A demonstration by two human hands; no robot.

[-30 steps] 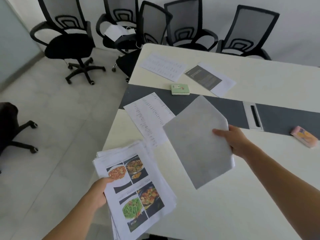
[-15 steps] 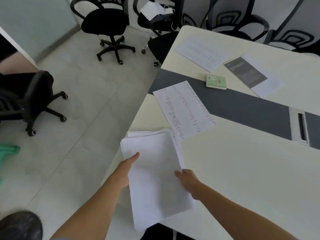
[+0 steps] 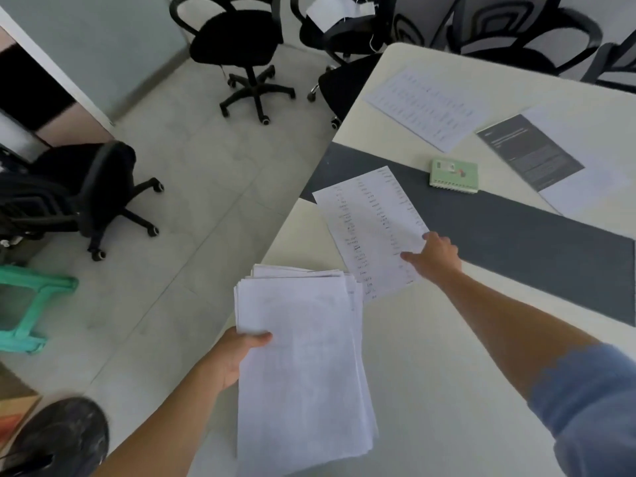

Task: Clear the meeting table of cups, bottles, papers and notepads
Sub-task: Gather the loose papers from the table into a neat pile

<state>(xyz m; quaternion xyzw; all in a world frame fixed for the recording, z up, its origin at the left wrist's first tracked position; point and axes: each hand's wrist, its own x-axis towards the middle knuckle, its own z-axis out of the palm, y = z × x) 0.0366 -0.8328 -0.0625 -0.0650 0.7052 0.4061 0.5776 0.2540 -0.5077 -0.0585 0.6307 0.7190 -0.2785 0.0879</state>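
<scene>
My left hand (image 3: 234, 356) grips a thick stack of white papers (image 3: 303, 366) by its left edge, over the near corner of the cream meeting table (image 3: 447, 390). My right hand (image 3: 435, 258) rests on the right edge of a printed sheet (image 3: 371, 228) that lies partly on the table's dark grey strip, fingers spread on the paper. Farther back lie a small green spiral notepad (image 3: 454, 175), another printed sheet (image 3: 430, 105) and a dark grey leaflet (image 3: 531, 151) on a white page.
Black office chairs stand left of the table on the tiled floor (image 3: 247, 46) (image 3: 89, 187) and behind its far end (image 3: 347, 32). A green plastic stool (image 3: 24, 304) sits at the left edge. A dark shoe (image 3: 65, 438) shows at bottom left.
The loose sheet from my right hand has been laid on the stack, blank side up. My right hand left the stack and reached forward onto the printed sheet; my left now holds the stack alone.
</scene>
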